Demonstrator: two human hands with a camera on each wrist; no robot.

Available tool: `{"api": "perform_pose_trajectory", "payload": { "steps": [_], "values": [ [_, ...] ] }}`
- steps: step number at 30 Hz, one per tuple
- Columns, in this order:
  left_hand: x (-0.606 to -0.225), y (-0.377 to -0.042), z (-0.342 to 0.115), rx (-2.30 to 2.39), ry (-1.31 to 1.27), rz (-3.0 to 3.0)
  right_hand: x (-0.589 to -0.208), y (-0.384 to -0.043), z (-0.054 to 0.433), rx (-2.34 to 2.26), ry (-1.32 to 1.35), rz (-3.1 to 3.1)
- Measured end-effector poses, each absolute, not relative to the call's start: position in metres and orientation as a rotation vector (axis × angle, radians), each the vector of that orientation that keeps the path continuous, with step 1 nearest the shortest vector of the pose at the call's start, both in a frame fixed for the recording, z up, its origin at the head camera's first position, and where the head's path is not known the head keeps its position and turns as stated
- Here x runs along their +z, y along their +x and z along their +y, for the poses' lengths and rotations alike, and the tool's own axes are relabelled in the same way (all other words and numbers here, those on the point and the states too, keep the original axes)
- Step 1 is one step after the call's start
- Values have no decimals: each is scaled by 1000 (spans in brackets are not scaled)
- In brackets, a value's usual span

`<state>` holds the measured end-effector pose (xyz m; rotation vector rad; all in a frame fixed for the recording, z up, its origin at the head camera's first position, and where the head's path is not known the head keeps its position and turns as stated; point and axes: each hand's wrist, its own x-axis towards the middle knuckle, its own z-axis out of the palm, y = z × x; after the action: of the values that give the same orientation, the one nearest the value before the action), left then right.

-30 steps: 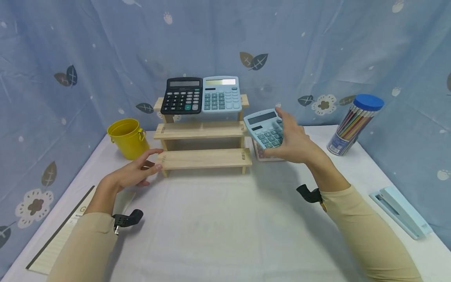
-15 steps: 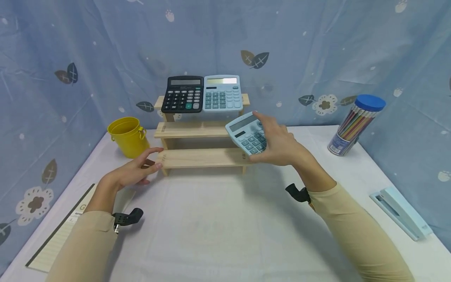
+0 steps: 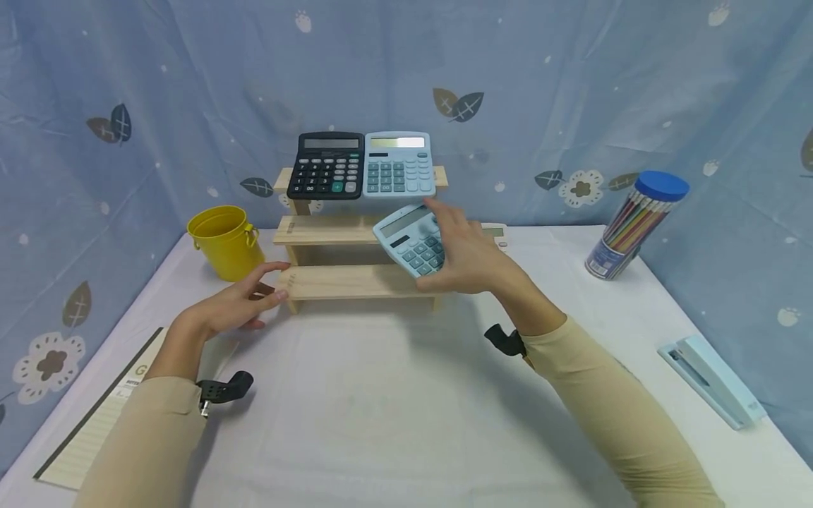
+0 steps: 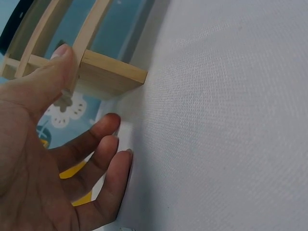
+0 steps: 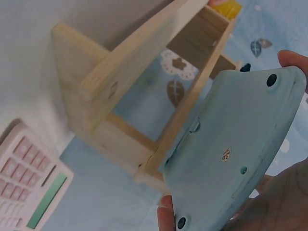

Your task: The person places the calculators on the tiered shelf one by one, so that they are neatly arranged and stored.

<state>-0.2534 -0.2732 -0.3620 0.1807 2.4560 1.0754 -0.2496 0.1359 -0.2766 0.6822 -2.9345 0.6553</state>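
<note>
My right hand (image 3: pixel 466 250) grips a light blue calculator (image 3: pixel 413 240), tilted in front of the right part of the wooden stepped shelf (image 3: pixel 356 282), keys facing me. Its back with dark rubber feet shows in the right wrist view. At the left end of the lowest tier, my left hand (image 3: pixel 229 307) holds the shelf between thumb and index finger; the other fingers (image 4: pixel 91 168) hang loosely bent, and the index finger is hidden in the left wrist view. A black calculator (image 3: pixel 326 166) and another light blue calculator (image 3: pixel 399 164) stand side by side on the top tier.
A pink calculator (image 5: pixel 29 178) lies right of the shelf, mostly behind my right hand in the head view. A yellow bucket (image 3: pixel 225 243) stands left, a pencil tub (image 3: pixel 635 226) with blue lid right. A stapler (image 3: pixel 713 381) and a notepad (image 3: pixel 95 423) lie near the sides.
My right hand has carried the light blue calculator leftward, from beside the shelf to in front of its middle and lower tiers. The left hand stays at the shelf's end.
</note>
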Motion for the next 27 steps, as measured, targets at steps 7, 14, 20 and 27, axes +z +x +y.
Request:
{"api": "perform_pose_trajectory", "payload": {
  "steps": [7, 14, 20, 27],
  "values": [
    [-364, -255, -274, 1085, 181, 2453, -282, -253, 118, 658, 638, -2917],
    [-365, -255, -274, 1095, 184, 2452, -290, -255, 103, 687, 642, -2887],
    [-362, -253, -273, 1092, 199, 2451, -297, -261, 90, 749, 647, -2862],
    [-362, -254, -275, 1104, 201, 2448, -301, -266, 70, 712, 595, -2834]
  ]
}}
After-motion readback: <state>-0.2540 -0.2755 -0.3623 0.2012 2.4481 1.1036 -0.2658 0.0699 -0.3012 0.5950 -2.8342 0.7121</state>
